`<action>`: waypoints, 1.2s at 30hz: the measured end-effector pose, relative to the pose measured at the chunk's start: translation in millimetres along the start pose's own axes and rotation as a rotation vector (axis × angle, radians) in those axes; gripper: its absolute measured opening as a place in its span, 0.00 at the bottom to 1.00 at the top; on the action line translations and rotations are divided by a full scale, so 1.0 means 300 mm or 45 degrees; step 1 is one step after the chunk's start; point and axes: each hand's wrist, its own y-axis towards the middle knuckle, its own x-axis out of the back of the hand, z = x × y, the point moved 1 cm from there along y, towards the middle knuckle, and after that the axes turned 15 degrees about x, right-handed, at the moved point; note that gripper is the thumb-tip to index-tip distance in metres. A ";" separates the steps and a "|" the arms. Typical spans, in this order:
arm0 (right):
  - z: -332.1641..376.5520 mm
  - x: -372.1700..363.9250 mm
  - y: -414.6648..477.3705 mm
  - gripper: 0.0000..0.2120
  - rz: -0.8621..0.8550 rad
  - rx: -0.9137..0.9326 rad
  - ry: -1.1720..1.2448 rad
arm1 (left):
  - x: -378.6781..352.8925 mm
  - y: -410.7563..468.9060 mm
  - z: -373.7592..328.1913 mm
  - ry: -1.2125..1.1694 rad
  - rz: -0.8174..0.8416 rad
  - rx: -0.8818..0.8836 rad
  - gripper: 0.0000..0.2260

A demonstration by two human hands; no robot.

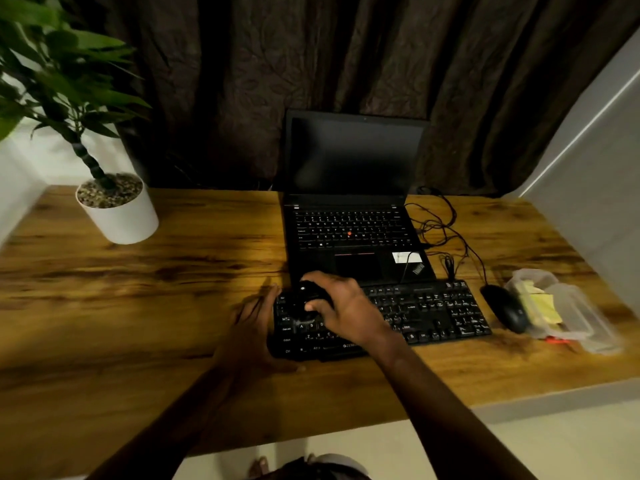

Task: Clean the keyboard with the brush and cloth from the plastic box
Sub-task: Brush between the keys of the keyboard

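Head view: the right hand (341,304) has its grip closed around a dark brush (308,299), pressed on the left end of the keyboard (426,311), so the brushing step looks to be in hand. The left hand (254,323) lies flat and open just left of that grip, fingers spread against the keyboard's left edge, holding nothing and seemingly steadying the board. Well to the right of the brush grip, past the mouse (505,308), sits the plastic box (568,311) with a yellow cloth (543,304) inside it. Next, I judge, the brush should sweep rightward along the key rows, then the cloth must be fetched from the box. Beyond the grip stands an open laptop (353,202), screen dark. The wooden bench (173,282) carries a potted plant (114,202) far left; a dark curtain (346,64) hangs behind.
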 end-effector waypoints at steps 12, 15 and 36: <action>-0.036 0.032 -0.039 0.20 -0.029 -0.040 -0.024 | 0.000 0.003 0.003 0.016 0.013 0.016 0.69; -0.041 0.043 -0.042 0.19 -0.064 -0.055 0.031 | 0.006 0.003 -0.009 -0.004 -0.001 0.010 0.68; -0.162 0.180 -0.201 0.20 -0.176 -0.295 -0.010 | 0.004 -0.010 0.011 -0.013 -0.021 -0.009 0.68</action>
